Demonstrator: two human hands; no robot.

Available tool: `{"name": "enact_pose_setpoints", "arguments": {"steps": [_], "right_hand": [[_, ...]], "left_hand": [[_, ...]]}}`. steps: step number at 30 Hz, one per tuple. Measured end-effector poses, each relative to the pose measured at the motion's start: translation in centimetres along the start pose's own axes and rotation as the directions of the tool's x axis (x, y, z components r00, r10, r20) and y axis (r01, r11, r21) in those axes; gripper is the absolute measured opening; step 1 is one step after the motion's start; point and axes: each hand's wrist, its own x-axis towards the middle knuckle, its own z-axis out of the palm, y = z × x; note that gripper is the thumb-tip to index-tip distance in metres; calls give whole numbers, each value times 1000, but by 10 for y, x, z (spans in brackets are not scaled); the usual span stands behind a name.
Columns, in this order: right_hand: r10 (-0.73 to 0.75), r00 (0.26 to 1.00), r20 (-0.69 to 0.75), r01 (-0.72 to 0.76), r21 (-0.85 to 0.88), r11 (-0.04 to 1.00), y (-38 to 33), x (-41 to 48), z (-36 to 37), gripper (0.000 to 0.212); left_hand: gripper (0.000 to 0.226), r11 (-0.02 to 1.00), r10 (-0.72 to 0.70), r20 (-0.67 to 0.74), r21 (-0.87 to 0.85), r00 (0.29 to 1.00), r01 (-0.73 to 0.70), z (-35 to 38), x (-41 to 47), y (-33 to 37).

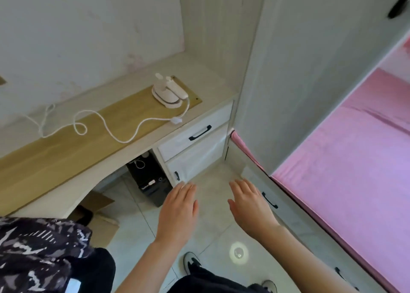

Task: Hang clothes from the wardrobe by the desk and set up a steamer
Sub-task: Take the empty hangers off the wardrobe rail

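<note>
I hold my left hand (177, 210) and right hand (250, 206) out flat over the floor, fingers spread, grasping nothing. The steamer (169, 92) sits far on the desk (66, 141), its cord (99, 124) trailing left. No clothes are hung, so I judge I'm starting: next, the wardrobe (299, 59) on the right.

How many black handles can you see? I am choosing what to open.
5: desk drawer handle, cabinet door handle, two bed drawer handles, and wardrobe handle at top right. More may lie out of view.
</note>
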Motion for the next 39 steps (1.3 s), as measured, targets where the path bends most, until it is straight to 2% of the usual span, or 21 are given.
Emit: {"name": "enact_pose_setpoints", "arguments": {"steps": [6, 14, 18, 21, 29, 39], "right_hand": [[113, 993, -33, -113, 4, 994, 83, -66, -1, 51], [216, 972, -90, -214, 30, 976, 203, -163, -9, 47], [269, 954, -132, -265, 41, 963, 254, -201, -19, 35], [289, 947, -139, -286, 44, 957, 286, -216, -24, 28], [314, 932, -179, -307, 62, 950, 347, -201, -49, 30], [280, 933, -227, -276, 46, 960, 395, -109, -100, 37]], "left_hand": [[50, 992, 121, 53, -30, 991, -119, 24, 3, 93], [55, 984, 157, 99, -100, 983, -147, 60, -17, 243], [42, 980, 171, 84, -120, 982, -160, 75, -20, 305], [47, 975, 201, 88, -114, 976, -191, 79, -18, 342], [33, 954, 288, 58, -107, 956, -281, 82, 33, 397], [34, 932, 342, 3, -132, 940, -338, 84, 147, 419]]}}
